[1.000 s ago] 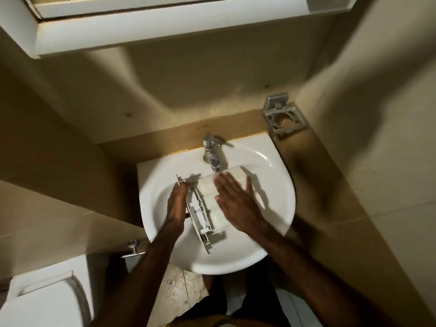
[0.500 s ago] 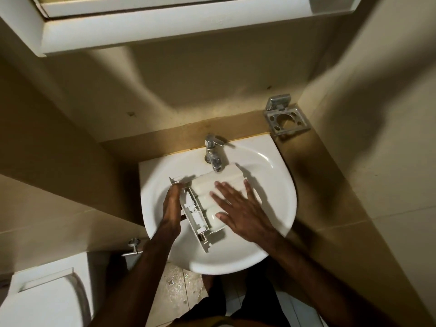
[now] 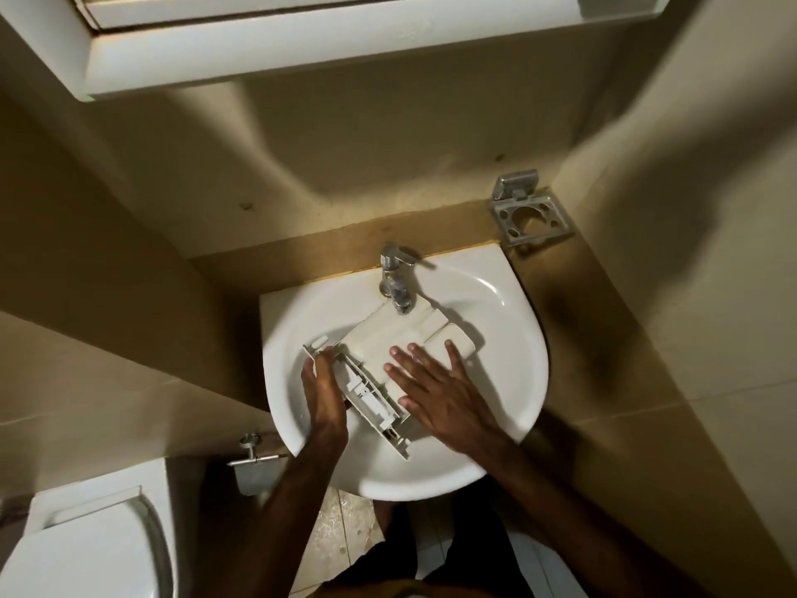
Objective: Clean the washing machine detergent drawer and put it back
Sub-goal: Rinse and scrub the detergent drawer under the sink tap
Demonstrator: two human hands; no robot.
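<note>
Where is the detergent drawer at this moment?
In the head view the detergent drawer lies in the white sink, its far end under the tap, between the left hand and the right hand.

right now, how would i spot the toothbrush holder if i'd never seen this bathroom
Start at the white sink in the corner, where the detergent drawer lies under the tap. Look past the sink's back right corner to the wall: the toothbrush holder is fixed there. It is the only square grey metal bracket with round cut-outs.
</note>
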